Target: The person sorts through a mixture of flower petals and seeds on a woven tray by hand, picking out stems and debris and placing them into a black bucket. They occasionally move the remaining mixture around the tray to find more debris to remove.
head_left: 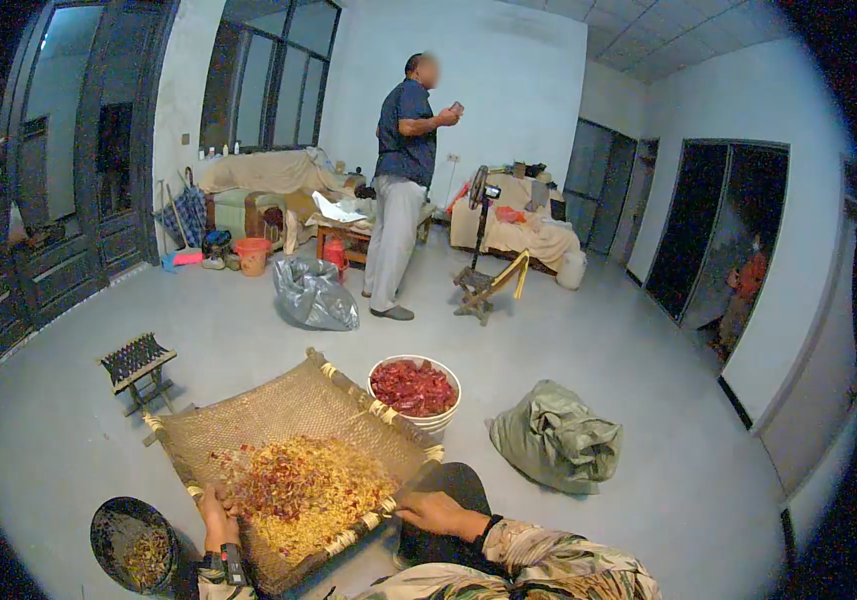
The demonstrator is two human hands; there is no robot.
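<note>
A square sieve [278, 400] of woven mesh on a pole frame tilts in front of me. Yellow seeds [333, 495] mixed with red dried chili pieces [273, 470] lie on it, some blurred as if in motion. My left hand [216, 520] grips its left side, fingers partly hidden by the frame. Near my knee, my right hand [440, 514] closes on the frame's near right edge, its fingertips hard to see. Just beyond the sieve's right side stands a white bucket [425, 424] full of red dried chilies [413, 386].
At lower left is a dark bucket [108, 550] with seeds inside. A folding stool [136, 362] stands farther left, a green sack [558, 440] lies right, and a grey plastic bag [315, 295] sits ahead. Another person [403, 180] stands beyond, beside a low table [333, 232].
</note>
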